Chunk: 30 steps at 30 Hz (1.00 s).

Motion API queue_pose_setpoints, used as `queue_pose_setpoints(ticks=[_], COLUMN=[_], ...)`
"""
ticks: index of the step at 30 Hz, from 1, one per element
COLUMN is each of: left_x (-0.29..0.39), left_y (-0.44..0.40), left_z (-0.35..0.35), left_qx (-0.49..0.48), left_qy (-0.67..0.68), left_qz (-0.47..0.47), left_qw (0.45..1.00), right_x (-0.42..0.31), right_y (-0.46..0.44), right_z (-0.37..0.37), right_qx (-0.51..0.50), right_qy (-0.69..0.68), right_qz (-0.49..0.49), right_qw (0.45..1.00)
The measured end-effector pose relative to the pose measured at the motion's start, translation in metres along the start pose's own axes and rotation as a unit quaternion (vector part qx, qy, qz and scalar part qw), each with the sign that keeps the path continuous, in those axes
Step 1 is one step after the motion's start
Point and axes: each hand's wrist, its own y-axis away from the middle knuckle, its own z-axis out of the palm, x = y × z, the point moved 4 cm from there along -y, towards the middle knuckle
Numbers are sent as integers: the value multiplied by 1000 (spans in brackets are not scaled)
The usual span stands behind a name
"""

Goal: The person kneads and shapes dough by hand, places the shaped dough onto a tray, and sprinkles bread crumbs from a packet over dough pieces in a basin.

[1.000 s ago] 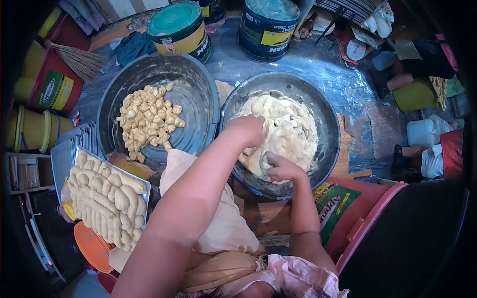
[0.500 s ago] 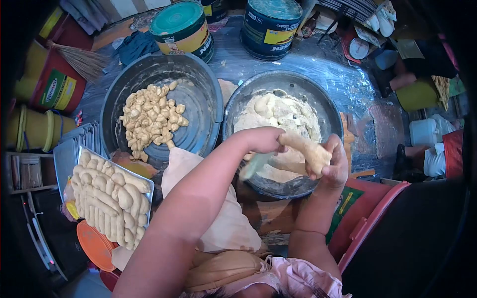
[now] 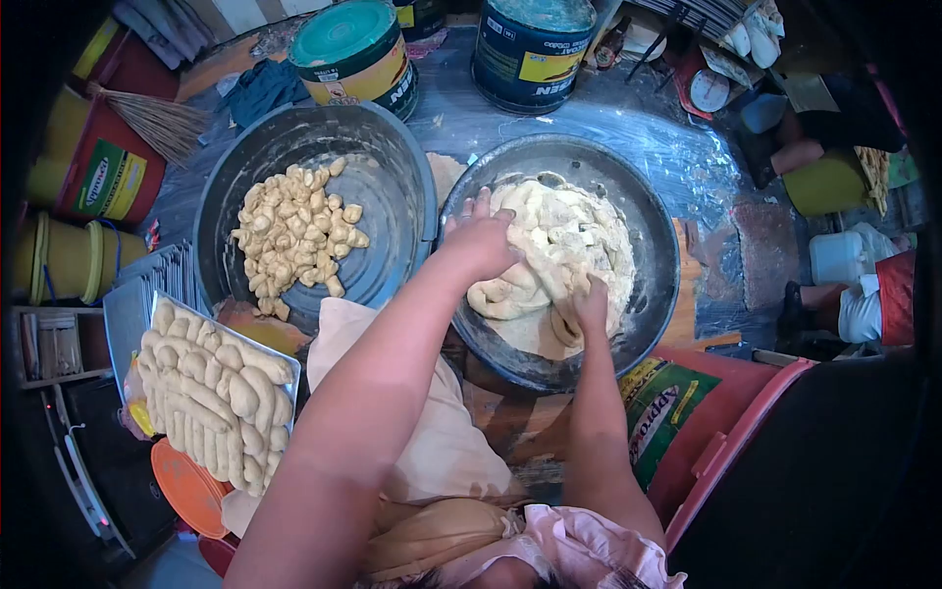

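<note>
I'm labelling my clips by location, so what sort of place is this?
Probably a small bakery or home-style dough workspace: there's a dark basin of floury dough, a round tub holding small dough pieces, and a tray of shaped dough rolls.

Cool, bluish-white light falls brightest around the black dough basin (image 3: 655,236), though I can't see its source. Just beyond the basin and to its right, glare whitens the blue work surface (image 3: 677,157) in a patchy sheen. The dough (image 3: 564,211) inside is pale and well lit, its folds softly shaded. On the basin's near side, the wooden boards (image 3: 505,417) sink into shadow. My right hand (image 3: 591,306) looks slightly soft, while the pale bucket's Approved label (image 3: 662,417) right of the basin reads clearly. Far left of the basin, the yellow buckets (image 3: 71,257) lean and bend with wide-angle distortion, and darkness swallows the outermost edges all round.
</note>
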Motion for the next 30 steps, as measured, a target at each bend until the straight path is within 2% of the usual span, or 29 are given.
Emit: queue_pose_setpoints(ticks=[3,5,7,10,13,16,18,19,21,24,27,30], left_x=[5,7,9,11,11,11,10,10,11,7,13,18], left_y=[1,0,-2,-6,-10,-9,-7,-7,-6,-10,-7,-3], left_z=[-1,-3,-3,-2,1,5,5,5,3,6,8,11], left_qx=[-9,-10,-9,-4,-17,-25,-30,-31,-31,-24,-49,-84], left_qy=[4,5,3,10,25,5,8,10,14,31,48,52], left_qz=[1,3,6,10,15,27,28,31,29,50,80,90], left_qw=[1000,1000,1000,1000,999,999,999,999,999,998,994,991], right_x=[-41,-59,-94,-134,-134,-88,-54,-36,-4,19,18,22], right_y=[-21,-31,-22,-2,18,-9,-34,-39,-45,-2,32,35], right_z=[31,77,104,129,134,106,76,62,37,44,41,42], right_qx=[70,43,-47,-68,-147,-248,-52,-52,-43,-89,-160,-189], right_qy=[3,43,93,189,213,325,246,134,-96,-20,-5,-212], right_qz=[-42,-54,17,9,-155,-212,-27,50,197,52,120,93], right_qw=[997,997,994,980,953,887,967,988,975,994,980,954])
